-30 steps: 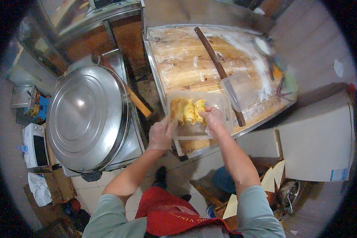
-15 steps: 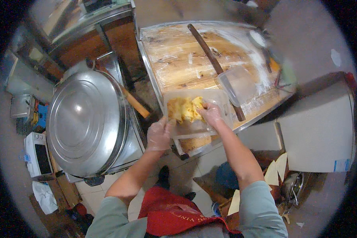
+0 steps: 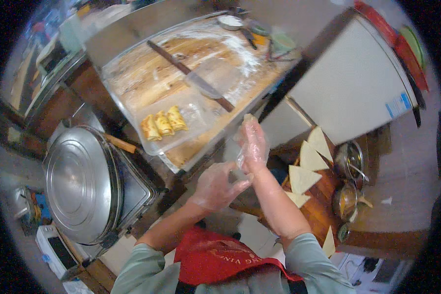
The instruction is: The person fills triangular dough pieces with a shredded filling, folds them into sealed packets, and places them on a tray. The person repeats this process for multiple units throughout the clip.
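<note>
Over the front edge of the bench point(image 3: 142, 81), the left hand point(image 3: 218, 186) and the right hand point(image 3: 255, 144) have an open way into the uncovered plastic container point(image 3: 193, 115), past its low near wall. Yellow rolls point(image 3: 163, 123) take up its left part — the right part is free. Beyond it, bare wood gives room as far as the rolling pin point(image 3: 174, 60), which lies slantwise with a clear lid point(image 3: 220, 73) over it, blocking a flat sweep rightward. Leftward, the broad metal cover point(image 3: 78, 183) bulks large — and a wooden handle point(image 3: 120, 142) juts toward the bench. At right, a white cabinet point(image 3: 345, 81) walls off the side.
</note>
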A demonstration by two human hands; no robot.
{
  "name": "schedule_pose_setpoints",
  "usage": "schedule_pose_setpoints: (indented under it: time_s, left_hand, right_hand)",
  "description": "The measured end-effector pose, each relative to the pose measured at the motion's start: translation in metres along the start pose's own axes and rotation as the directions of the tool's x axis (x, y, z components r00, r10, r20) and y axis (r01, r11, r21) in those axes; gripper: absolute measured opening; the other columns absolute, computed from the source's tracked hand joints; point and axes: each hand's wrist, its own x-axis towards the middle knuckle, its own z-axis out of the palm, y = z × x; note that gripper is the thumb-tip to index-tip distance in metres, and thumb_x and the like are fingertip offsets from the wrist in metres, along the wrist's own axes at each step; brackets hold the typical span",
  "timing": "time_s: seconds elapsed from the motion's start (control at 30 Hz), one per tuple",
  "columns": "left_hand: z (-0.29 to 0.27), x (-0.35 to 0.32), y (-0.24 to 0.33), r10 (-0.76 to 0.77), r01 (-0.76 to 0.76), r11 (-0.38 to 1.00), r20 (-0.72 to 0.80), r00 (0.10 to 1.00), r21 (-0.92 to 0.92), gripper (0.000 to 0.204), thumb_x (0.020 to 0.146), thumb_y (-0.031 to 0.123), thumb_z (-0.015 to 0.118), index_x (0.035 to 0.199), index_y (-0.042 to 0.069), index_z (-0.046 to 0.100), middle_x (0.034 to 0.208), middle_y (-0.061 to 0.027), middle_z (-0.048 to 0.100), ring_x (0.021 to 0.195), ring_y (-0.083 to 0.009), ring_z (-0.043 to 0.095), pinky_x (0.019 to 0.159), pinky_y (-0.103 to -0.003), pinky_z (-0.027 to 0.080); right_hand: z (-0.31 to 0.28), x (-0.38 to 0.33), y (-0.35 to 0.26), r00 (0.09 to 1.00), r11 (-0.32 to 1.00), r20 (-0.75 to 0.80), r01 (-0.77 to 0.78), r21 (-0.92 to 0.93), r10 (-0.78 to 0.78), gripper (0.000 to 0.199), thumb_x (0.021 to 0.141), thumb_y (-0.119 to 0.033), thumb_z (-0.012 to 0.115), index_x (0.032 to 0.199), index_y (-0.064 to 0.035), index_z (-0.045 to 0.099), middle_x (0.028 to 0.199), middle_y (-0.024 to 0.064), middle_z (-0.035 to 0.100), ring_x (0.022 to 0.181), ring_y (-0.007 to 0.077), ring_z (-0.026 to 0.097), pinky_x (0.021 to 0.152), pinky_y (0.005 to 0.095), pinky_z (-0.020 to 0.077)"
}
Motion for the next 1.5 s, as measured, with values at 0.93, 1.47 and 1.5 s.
schedule_pose_setpoints:
  time_s: [0.93,1.47,1.5]
  left_hand:
    - [0.306,-0.145,0.337,0.116,0.586,0.689,0.863,0.492,-0.427,0.028,0.099,0.028,0.056,0.082,0.006,0.061,0.068,0.0003,0.058,0.059,-0.0112,0.053,0.054,-0.027,0.044]
    - [0.34,-0.131,0.305,0.653,-0.375,0.745,0.717,0.244,-0.552,0.018,0.094,0.021,0.058,0.093,0.004,0.066,0.076,-0.0068,0.063,0.067,-0.0216,0.064,0.064,-0.035,0.052]
    - [0.332,-0.122,0.309,0.575,-0.184,0.818,0.78,0.247,-0.545,0.019,0.094,0.022,0.058,0.094,0.005,0.066,0.078,-0.0071,0.064,0.07,-0.0212,0.065,0.065,-0.034,0.052]
  right_hand:
    - [-0.467,-0.279,-0.161,0.965,0.509,-0.13,0.231,0.829,-0.226,0.082,0.097,-0.062,0.04,0.149,0.0006,0.024,0.15,0.0193,0.033,0.141,0.0367,0.03,0.114,0.0595,0.0287]
    - [-0.473,-0.256,-0.159,0.973,0.934,-0.16,0.208,0.29,-0.167,0.044,0.098,-0.041,0.056,0.114,-0.0007,0.063,0.095,0.011,0.067,0.083,0.0227,0.065,0.077,0.0369,0.0524]
    - [-0.474,-0.252,-0.158,0.951,0.939,-0.248,0.244,0.244,-0.182,0.043,0.096,-0.041,0.06,0.11,0.0003,0.062,0.092,0.0145,0.066,0.072,0.0199,0.065,0.065,0.03,0.053]
